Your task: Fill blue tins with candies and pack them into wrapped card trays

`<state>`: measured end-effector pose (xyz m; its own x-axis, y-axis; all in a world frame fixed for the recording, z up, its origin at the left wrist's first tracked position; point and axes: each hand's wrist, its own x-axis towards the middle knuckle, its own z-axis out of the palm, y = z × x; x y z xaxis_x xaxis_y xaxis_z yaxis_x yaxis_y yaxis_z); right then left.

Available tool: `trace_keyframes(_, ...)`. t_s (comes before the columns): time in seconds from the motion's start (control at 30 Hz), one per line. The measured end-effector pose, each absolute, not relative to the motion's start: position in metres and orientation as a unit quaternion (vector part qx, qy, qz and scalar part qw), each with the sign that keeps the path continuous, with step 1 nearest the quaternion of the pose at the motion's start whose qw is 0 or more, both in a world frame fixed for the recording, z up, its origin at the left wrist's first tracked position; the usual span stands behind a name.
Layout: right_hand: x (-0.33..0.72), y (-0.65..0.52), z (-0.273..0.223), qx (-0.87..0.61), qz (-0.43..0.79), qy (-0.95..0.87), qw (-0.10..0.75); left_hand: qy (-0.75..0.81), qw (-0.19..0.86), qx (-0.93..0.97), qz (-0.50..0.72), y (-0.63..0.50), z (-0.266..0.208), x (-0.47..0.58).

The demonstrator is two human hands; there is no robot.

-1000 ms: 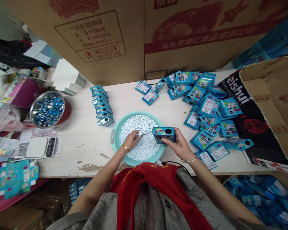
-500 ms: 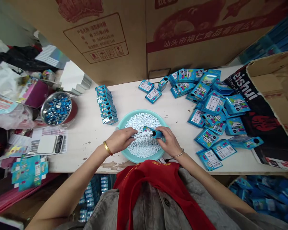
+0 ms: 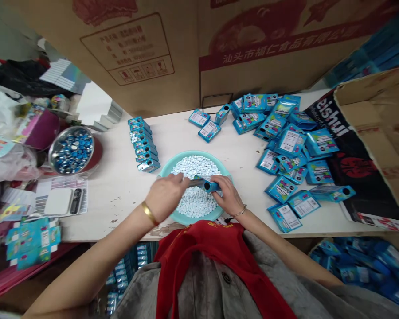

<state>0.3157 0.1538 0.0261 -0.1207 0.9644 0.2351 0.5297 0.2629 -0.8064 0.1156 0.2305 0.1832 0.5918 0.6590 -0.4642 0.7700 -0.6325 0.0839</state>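
Observation:
My left hand [image 3: 168, 195] is closed around a small metal scoop [image 3: 195, 182], its end meeting the opening of a small blue candy box [image 3: 207, 184]. My right hand [image 3: 226, 193] grips that box from its right side and tilts it over the basin. Below both hands sits a turquoise basin [image 3: 226, 172] full of small white candies [image 3: 196, 208]. Left of the basin stands a row of blue boxes [image 3: 144, 148] with dark round holes in their tops; white candies show at one of them.
Many blue boxes [image 3: 281, 188] lie piled at the right, beside an open carton [image 3: 372, 146]. A metal bowl of blue and silver pieces [image 3: 73, 153] stands left, near a white scale [image 3: 57, 201]. A tall cardboard carton [image 3: 166, 95] walls the back. More blue boxes [image 3: 362, 266] lie below the table.
The scoop, heaped with white candies before, now shows none on it and is tipped at the box. My left hand has rolled over and the box has turned slightly.

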Motion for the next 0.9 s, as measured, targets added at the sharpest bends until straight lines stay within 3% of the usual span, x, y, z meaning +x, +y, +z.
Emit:
trace_keyframes(0.13, 0.324, 0.158, 0.024, -0.554, 0.281, -0.666, 0.413, 0.467, 0.15, 0.853, -0.179, 0.245, 0.113, 0.064)
trace_keyframes(0.3, 0.336, 0.161, 0.03, -0.592, 0.277, -0.647, 0.393, 0.439, 0.253, 0.84, -0.194, 0.23, 0.005, 0.066)
trace_keyframes(0.47, 0.338, 0.158, 0.034, -0.635, 0.271, -0.606, 0.395, 0.439, 0.346, 0.823, -0.107, 0.206, -0.036, 0.122)
trace_keyframes(0.63, 0.341, 0.153, 0.033, -0.652, 0.273, -0.572, 0.416, 0.43, 0.382, 0.813, -0.091, 0.204, -0.024, 0.118)
trace_keyframes(0.77, 0.344, 0.151, 0.032, -0.654, 0.253, -0.584, 0.409, 0.386, 0.424, 0.819, 0.007, 0.208, 0.028, 0.085)
trace_keyframes(0.9, 0.339, 0.151, 0.032, -0.617, 0.238, -0.646, 0.382, 0.365, 0.394, 0.842, 0.046, 0.217, 0.09, 0.07)
